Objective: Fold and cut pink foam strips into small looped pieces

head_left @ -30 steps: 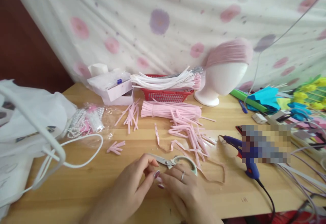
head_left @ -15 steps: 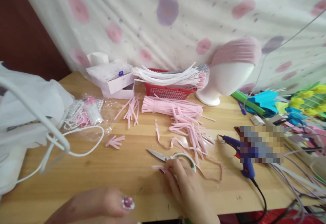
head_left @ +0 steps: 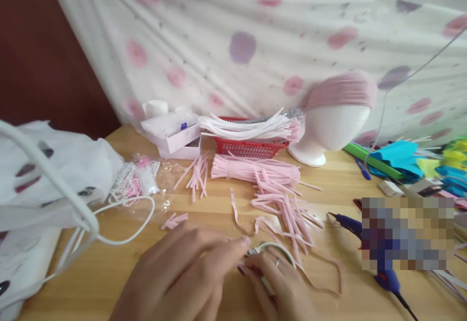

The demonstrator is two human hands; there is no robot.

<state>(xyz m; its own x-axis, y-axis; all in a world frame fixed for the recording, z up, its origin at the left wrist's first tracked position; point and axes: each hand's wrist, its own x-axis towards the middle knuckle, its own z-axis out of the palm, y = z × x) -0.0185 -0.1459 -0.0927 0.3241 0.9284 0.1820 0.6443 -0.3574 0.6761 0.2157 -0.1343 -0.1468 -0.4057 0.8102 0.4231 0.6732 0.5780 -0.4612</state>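
My left hand reaches in from the lower left, its fingers closed and its index fingertip meeting my right hand's fingertips. My right hand, with a ring on one finger, is closed in a pinch. Between the two hands is a short pink pipe cleaner, mostly covered by fingers. Scissors with a pale handle lie just behind my right hand, their blades hidden by my left. Cut pink pipe cleaner pieces lie beyond my left hand. A loose pile of bent pink pipe cleaners is behind the scissors.
Farther back are a tied pink pipe cleaner bundle, a red basket and a white mannequin head. A blue glue gun lies right. Bagged pearl beads and a white cable are left.
My left hand has come in from the lower left to meet my right hand at the pink pipe cleaner. The view has tilted up, so the table sits lower.
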